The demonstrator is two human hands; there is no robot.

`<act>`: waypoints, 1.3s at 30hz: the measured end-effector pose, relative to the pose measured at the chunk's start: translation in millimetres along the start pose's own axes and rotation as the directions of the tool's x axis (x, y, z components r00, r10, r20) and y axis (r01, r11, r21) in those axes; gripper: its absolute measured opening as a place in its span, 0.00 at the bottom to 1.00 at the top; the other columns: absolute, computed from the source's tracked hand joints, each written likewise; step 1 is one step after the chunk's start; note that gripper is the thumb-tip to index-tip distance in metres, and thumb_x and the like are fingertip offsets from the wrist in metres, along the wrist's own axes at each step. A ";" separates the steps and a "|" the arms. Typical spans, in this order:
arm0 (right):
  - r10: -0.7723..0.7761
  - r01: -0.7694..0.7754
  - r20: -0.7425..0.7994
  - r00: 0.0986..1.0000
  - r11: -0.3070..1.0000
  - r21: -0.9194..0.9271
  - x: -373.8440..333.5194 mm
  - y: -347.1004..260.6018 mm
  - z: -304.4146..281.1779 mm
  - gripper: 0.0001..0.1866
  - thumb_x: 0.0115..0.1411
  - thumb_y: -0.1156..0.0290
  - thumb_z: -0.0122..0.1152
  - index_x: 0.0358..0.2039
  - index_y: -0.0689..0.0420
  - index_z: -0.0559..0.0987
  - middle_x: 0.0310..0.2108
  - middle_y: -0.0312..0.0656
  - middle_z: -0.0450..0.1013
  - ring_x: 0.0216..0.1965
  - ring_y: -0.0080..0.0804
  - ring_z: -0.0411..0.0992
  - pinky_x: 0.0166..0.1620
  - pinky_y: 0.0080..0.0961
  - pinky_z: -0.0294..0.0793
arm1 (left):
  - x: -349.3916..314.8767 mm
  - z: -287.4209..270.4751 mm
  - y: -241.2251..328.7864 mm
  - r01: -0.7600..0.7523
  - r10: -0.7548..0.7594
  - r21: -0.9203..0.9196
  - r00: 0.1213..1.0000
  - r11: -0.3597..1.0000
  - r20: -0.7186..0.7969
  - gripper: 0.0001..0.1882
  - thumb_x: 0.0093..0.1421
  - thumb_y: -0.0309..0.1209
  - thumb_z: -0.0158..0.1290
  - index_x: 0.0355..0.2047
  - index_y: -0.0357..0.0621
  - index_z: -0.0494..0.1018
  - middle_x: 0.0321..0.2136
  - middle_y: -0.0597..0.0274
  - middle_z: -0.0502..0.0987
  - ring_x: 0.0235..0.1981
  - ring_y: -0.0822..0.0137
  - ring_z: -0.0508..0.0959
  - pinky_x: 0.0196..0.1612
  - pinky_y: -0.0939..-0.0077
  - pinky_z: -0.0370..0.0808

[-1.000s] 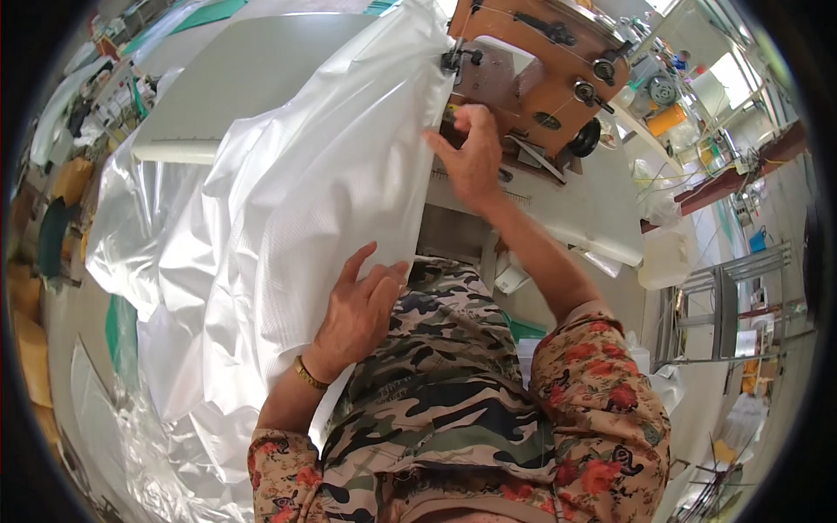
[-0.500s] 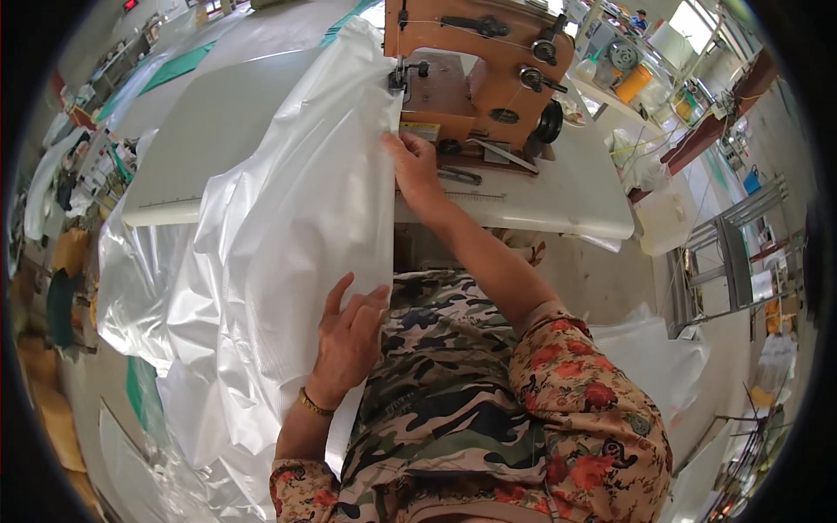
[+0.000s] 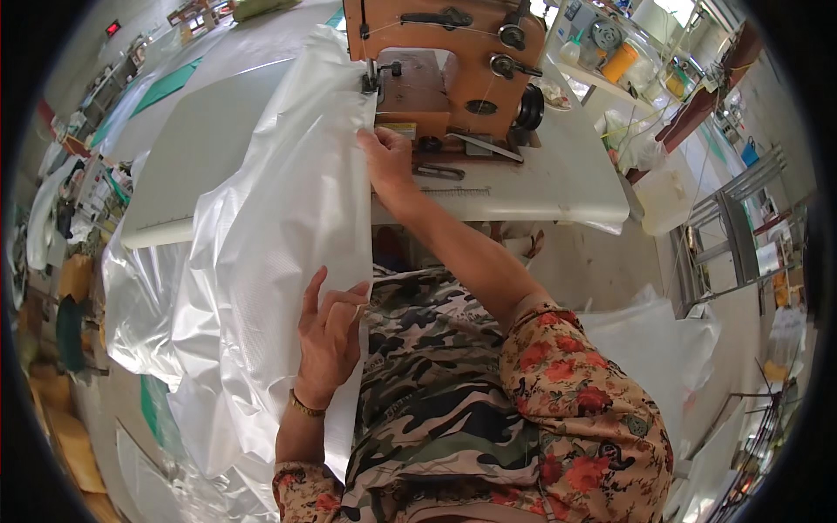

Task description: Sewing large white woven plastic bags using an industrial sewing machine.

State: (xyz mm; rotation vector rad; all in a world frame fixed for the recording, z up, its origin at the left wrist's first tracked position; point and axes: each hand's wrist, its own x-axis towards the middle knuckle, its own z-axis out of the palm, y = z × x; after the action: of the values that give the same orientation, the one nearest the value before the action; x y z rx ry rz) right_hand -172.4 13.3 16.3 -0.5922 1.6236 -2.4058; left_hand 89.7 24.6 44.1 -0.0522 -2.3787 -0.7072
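A long, translucent white plastic sheet [image 3: 253, 235] runs from the sewing machine [image 3: 436, 61] down over the table's front edge beside my lap. My right hand [image 3: 386, 161] pinches the sheet's right edge just in front of the presser foot [image 3: 370, 78]. Lower along that same edge, my left hand [image 3: 330, 336] grips the sheet between its fingers, with one finger raised. The machine has an orange-brown body and a black handwheel [image 3: 529, 108]. Where the sheet goes under the foot, the needle itself is too small to make out.
The white worktable [image 3: 514, 200] carries a ruler strip along its front and a metal tool [image 3: 438, 172] near the machine's base. More crumpled clear plastic [image 3: 144, 305] hangs at the left. To the right stand a pale jug [image 3: 667, 196] and a grey metal frame [image 3: 732, 231].
The machine, sheet and both hands appear slightly farther left in the picture, as the whole view has shifted. Both hands keep their holds on the sheet's edge.
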 end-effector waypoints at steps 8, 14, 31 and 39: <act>-0.029 0.021 -0.032 0.999 0.975 -0.221 23.5 -0.7 -2.5 0.16 0.60 0.65 0.60 0.21 0.64 0.79 0.19 0.29 0.72 0.21 0.15 0.65 0.25 0.22 0.64 | 19.6 0.4 -12.2 -0.026 0.026 0.058 1.000 0.998 -0.003 0.07 0.60 0.15 0.48 0.31 0.41 0.65 0.33 0.58 0.80 0.41 0.58 0.82 0.66 0.47 0.61; 0.007 -0.023 -0.084 0.996 0.980 -0.198 28.2 -11.9 5.6 0.18 0.60 0.63 0.62 0.21 0.65 0.81 0.19 0.30 0.72 0.20 0.16 0.64 0.25 0.25 0.65 | 53.3 8.2 -25.1 -0.027 0.030 0.124 0.999 0.992 -0.027 0.06 0.60 0.15 0.48 0.32 0.38 0.66 0.33 0.56 0.79 0.40 0.55 0.81 0.65 0.47 0.63; 0.349 -0.396 0.266 0.899 0.906 0.152 -27.1 -37.6 -30.3 0.18 0.66 0.56 0.59 0.35 0.60 0.80 0.30 0.32 0.76 0.27 0.21 0.73 0.31 0.23 0.74 | 72.1 36.1 -33.8 -0.202 0.235 0.397 0.971 0.895 -0.036 0.04 0.56 0.21 0.52 0.30 0.42 0.69 0.39 0.61 0.75 0.51 0.62 0.79 0.68 0.40 0.56; -0.172 0.293 0.291 0.941 0.843 -0.451 -6.0 -59.9 -48.8 0.13 0.64 0.64 0.59 0.42 0.62 0.75 0.32 0.43 0.78 0.31 0.38 0.78 0.35 0.31 0.77 | 67.8 41.8 -26.4 -0.182 0.221 0.408 0.974 0.895 -0.050 0.04 0.55 0.20 0.51 0.27 0.42 0.68 0.41 0.62 0.75 0.54 0.64 0.78 0.70 0.43 0.52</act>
State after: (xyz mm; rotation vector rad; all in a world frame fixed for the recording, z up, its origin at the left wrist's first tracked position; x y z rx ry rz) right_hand -183.2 80.1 54.1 -1.1806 2.1614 -1.9444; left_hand 6.5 13.5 45.2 -0.0867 -2.3365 -0.1116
